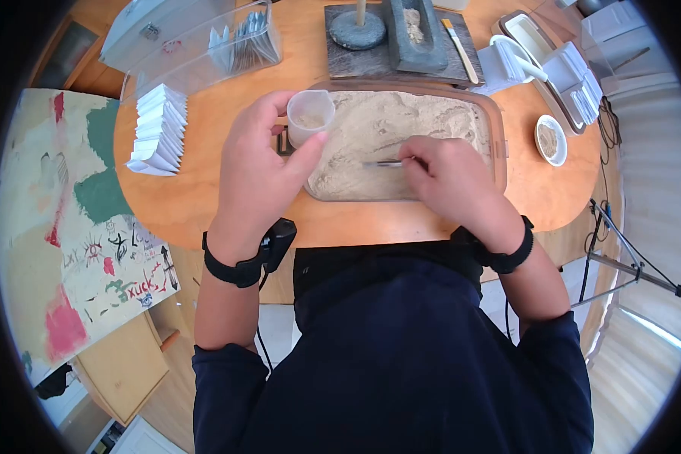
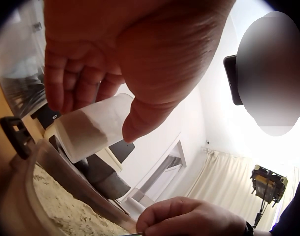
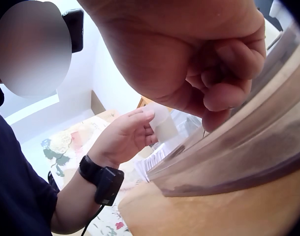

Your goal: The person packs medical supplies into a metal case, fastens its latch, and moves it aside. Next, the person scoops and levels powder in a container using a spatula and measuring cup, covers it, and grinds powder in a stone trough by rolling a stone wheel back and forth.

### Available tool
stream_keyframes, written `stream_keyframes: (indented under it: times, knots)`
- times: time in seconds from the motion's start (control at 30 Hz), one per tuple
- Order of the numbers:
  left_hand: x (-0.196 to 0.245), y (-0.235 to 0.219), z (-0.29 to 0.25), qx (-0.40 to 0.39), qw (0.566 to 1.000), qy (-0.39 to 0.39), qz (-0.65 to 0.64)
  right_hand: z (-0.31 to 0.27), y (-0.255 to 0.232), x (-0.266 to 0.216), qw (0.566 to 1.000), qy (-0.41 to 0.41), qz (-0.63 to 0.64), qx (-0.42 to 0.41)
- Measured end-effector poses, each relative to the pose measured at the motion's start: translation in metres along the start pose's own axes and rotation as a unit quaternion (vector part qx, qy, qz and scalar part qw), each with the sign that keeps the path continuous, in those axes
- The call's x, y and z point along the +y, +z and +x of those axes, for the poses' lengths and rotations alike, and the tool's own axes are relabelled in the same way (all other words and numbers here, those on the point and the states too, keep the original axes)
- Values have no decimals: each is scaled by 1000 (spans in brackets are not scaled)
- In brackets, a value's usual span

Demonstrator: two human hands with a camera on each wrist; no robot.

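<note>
- Both forearms are extended forward from dark navy short sleeves [image 1: 231, 378], elbows bent, with a black wrist strap [image 1: 238, 272] worn on each.
- The right hand [image 1: 450, 170] is held palm down, low over the near side of the tray; its fingers are curled in and a slim silver metal tool [image 1: 386, 163] is pinched at the fingertips, the tool's far end directed leftward at the powder.
- The left hand [image 1: 263, 163] is raised at the tray's left end, thumb and fingers partly spread in a curve, and a small translucent white plastic cup [image 1: 301, 135] is gripped between them.
- Pale beige powder is seen inside the cup, which is held above the tray's left rim.
- A shallow rectangular clear-walled plastic tray [image 1: 499, 144] is set on the orange-brown wooden table [image 1: 204, 216], filled with pale beige powder [image 1: 401, 113] of uneven surface.
- White folded paper packets [image 1: 159, 132] are stood to the left; a small round white bowl [image 1: 561, 157] holding powder is placed to the right.
- Beyond the tray, a flat wooden-handled brush [image 1: 461, 51] and a grey rectangular stone trough [image 1: 424, 59] are laid on a dark board [image 1: 363, 68].
</note>
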State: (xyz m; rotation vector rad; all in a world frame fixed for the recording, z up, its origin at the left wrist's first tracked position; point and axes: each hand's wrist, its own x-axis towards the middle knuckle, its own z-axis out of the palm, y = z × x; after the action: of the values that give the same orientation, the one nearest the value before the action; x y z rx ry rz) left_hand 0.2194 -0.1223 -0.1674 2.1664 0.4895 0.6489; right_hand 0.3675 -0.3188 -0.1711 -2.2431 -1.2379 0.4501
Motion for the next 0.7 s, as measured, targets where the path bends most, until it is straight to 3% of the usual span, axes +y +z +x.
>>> stream_keyframes:
  times: [0.13, 0.4, 0.57, 0.7]
  knots:
    - [2, -9, -5, 1, 1000, 21, 11, 6, 16, -5, 998, -39, 39, -30]
    - [2, -3, -4, -3, 999, 38, -7, 0, -10, 12, 982, 75, 157, -69]
    - [10, 9, -5, -40, 999, 29, 18, -13, -44, 31, 979, 103, 177, -26]
    - [13, 22, -5, -51, 996, 70, 34, -21, -75, 33, 972, 117, 202, 13]
